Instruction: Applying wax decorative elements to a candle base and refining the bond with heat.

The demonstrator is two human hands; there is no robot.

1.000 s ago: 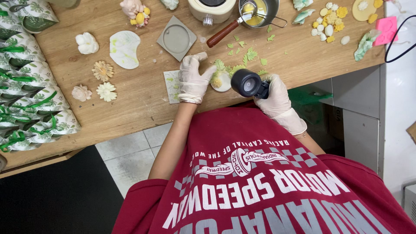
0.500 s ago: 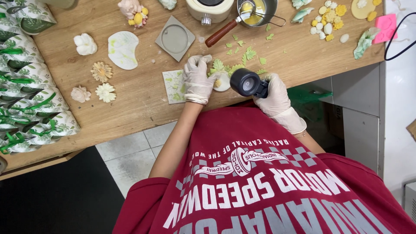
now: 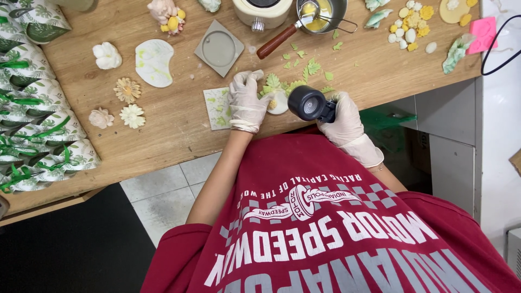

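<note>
- While bent over wooden table (image 3: 179,116), left hand (image 3: 247,101), gloved, fingers curled, pressed on small white piece (image 3: 278,103) with green leaves.
- Right hand (image 3: 343,116), gloved, clamped around black heat tool (image 3: 310,104), just right of piece.
- Near table's front edge, centre.

Two gloved hands are over the wooden table (image 3: 179,125): the left hand (image 3: 247,101) and the right hand (image 3: 343,118), the latter gripping one black round-nosed heat tool (image 3: 309,103). Three small moulded flowers lie in a cluster at the left: one orange-centred daisy (image 3: 127,89), one pale pink rose (image 3: 101,117), one white daisy (image 3: 133,115). One white shell-shaped piece (image 3: 107,55) sits above them. There is one white bean-shaped palette (image 3: 153,62), one grey square mould (image 3: 219,48) and one small metal pot with a wooden handle (image 3: 304,21). One pink rectangular mould (image 3: 483,34) lies at the far right. The loose green leaf bits (image 3: 312,68) are too many and too small to count surely.
</note>
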